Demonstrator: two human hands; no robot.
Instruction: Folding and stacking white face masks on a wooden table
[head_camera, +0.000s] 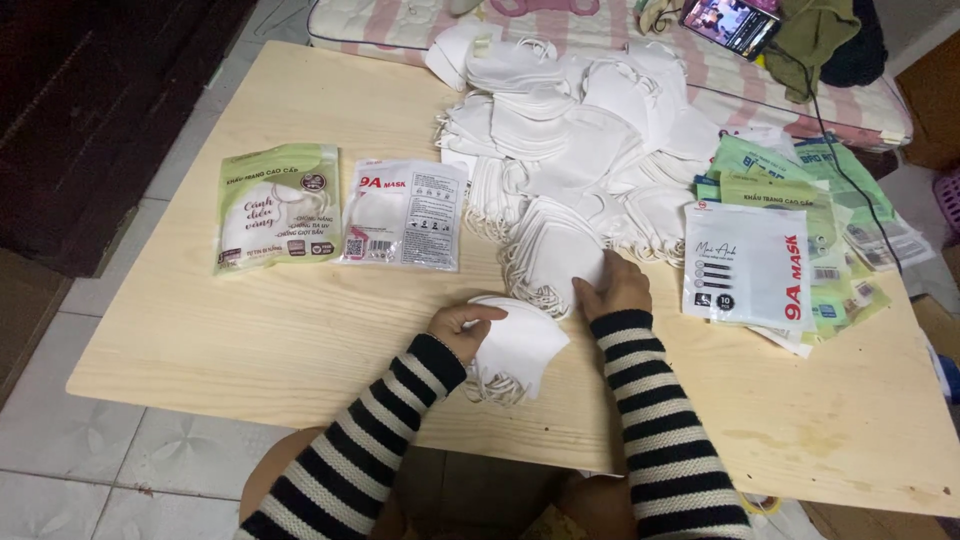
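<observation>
A small stack of white masks (515, 350) lies at the desk's (250, 340) near edge, folded point aimed right, long axis running toward the big mask heap (580, 130). The left hand (462, 328) pinches it; the right hand (612, 285) rests flat, fingers spread, on a second stack (545, 250).

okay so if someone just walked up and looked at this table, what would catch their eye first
Most striking is the big heap of white face masks covering the far middle of the pale wooden table. At the near edge, the left hand holds a small stack of masks while the right hand rests on another stack. Printed mask pouches lie flat at the left and piled at the right.
</observation>
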